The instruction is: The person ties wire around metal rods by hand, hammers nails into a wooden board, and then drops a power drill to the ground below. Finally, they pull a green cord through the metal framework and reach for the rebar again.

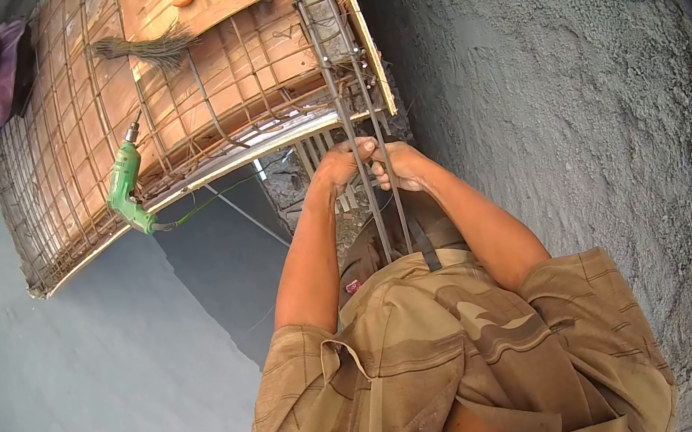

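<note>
Head view looked down, and I saw the left hand (344,162) and the right hand (397,168) side by side, touching. Both had their fingers curled shut around the steel bars (344,113), which ran from near the belly up to the far wire cage (171,126). I think the tight grip kept the bars from slipping. A green drill (127,190) hung at the cage's near edge, left of the hands, easy to reach. A bundle of tie wire (151,48) lay on the far boards. A rough grey concrete wall (569,93) filled the right side, and smooth grey floor (77,390) lay on the left.
</note>
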Demonstrator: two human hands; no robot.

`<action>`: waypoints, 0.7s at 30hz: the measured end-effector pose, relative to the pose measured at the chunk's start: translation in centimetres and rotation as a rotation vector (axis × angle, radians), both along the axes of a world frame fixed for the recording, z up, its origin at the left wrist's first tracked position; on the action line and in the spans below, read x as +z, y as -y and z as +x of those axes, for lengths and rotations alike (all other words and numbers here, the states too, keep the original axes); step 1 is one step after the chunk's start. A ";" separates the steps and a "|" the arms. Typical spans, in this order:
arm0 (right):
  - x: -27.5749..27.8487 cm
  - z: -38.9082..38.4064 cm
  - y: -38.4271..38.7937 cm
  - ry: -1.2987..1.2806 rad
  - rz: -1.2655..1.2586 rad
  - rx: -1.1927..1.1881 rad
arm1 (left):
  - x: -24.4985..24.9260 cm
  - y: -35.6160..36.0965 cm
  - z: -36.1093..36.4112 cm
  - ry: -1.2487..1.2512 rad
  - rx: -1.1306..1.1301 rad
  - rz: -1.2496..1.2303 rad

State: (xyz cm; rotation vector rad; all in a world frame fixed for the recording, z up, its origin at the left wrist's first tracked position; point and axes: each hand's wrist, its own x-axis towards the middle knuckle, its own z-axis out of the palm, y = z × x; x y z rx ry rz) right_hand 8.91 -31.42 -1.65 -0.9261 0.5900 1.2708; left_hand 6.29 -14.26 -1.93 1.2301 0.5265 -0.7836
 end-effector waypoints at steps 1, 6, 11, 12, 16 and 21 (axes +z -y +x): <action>-0.7 -0.1 0.3 -0.038 0.049 -0.031 | -0.4 0.1 -0.3 -0.020 0.071 -0.062; 0.9 0.8 3.6 0.101 0.057 0.311 | -2.2 -0.2 -0.2 -0.203 0.301 -0.124; -0.2 2.4 11.5 0.547 -0.413 0.628 | -0.9 -0.2 0.6 -0.202 0.402 -0.407; 0.5 3.7 12.8 0.801 -0.569 0.685 | -2.4 -0.1 0.3 -0.206 0.475 -0.449; 4.6 9.1 15.2 0.793 -0.571 0.824 | -2.2 0.0 0.8 -0.221 0.562 -0.340; 5.3 9.5 10.7 1.725 -0.871 0.836 | -0.5 -0.9 1.2 -0.164 0.405 -0.073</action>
